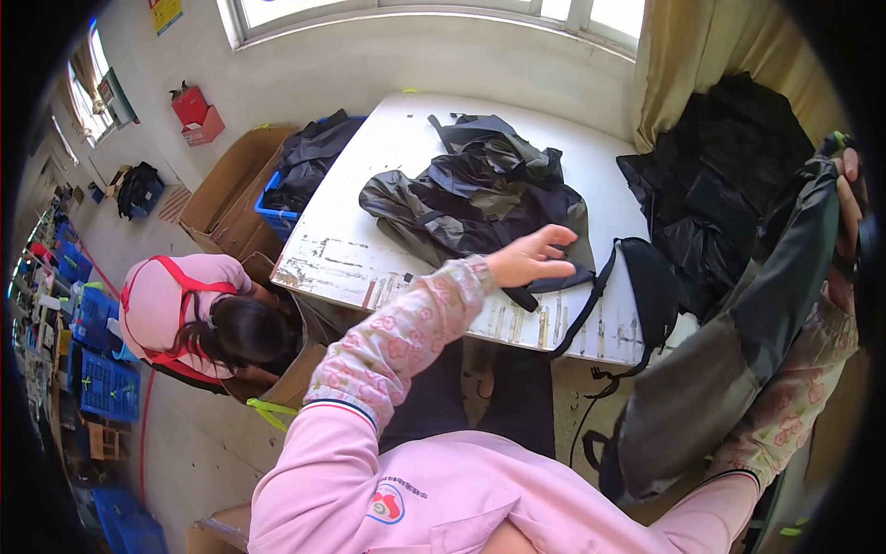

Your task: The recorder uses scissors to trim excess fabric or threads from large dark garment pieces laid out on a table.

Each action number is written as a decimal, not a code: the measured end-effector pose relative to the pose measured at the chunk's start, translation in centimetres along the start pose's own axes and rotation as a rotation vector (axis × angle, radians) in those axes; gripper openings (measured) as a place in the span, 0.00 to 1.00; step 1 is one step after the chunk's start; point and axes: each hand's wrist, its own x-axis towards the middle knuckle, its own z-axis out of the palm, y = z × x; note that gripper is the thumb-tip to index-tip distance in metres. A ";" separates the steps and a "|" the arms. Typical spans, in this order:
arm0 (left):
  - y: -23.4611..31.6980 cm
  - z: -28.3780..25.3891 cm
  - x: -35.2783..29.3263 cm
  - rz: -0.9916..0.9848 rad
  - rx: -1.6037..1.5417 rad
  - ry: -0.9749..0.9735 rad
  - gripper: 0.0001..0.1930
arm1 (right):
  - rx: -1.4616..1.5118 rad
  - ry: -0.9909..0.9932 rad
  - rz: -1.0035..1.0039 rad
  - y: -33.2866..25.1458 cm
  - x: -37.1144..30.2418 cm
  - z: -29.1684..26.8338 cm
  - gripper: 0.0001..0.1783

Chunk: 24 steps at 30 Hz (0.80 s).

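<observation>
My right hand (847,185) is raised at the far right, its fingers closed on the upper end of a grey-and-black fabric piece (711,388). The piece is shiny, possibly a garment or a bag shell, and hangs down along my right forearm. My left hand (531,257) is held over the near part of the white table with its fingers apart and nothing in them. Below and beyond it lies a crumpled heap of similar dark grey and black fabric (489,189). A black curved pouch with a strap (646,286) lies at the table's near right edge.
Black fabric (715,175) is piled right of the white table (323,249). To the left, another person (198,319) bends over an open cardboard box (314,342). Behind them stand a blue crate (277,217) with dark fabric and a tall carton (221,198).
</observation>
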 end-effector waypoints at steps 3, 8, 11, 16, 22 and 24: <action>1.4 7.2 2.6 0.137 -0.176 -0.178 0.41 | 0.364 -0.323 -0.100 -0.1 -0.3 2.6 0.14; 4.0 13.3 1.9 0.193 -0.291 -0.641 0.36 | 0.706 -0.531 -0.262 -1.7 -1.1 5.3 0.17; 3.6 12.1 -1.2 0.050 -0.560 -0.705 0.23 | 0.689 -0.395 -0.273 -0.6 -2.0 5.2 0.17; 4.0 10.4 -2.2 0.000 -0.434 -0.141 0.27 | 0.569 -0.402 -0.210 3.3 -2.2 3.2 0.18; 2.0 6.7 1.5 -0.004 -0.176 0.116 0.50 | 0.599 -0.398 -0.280 3.3 -2.2 4.0 0.21; 2.3 6.7 3.1 0.143 -0.236 0.015 0.50 | 0.638 -0.496 -0.262 3.0 -1.9 3.7 0.21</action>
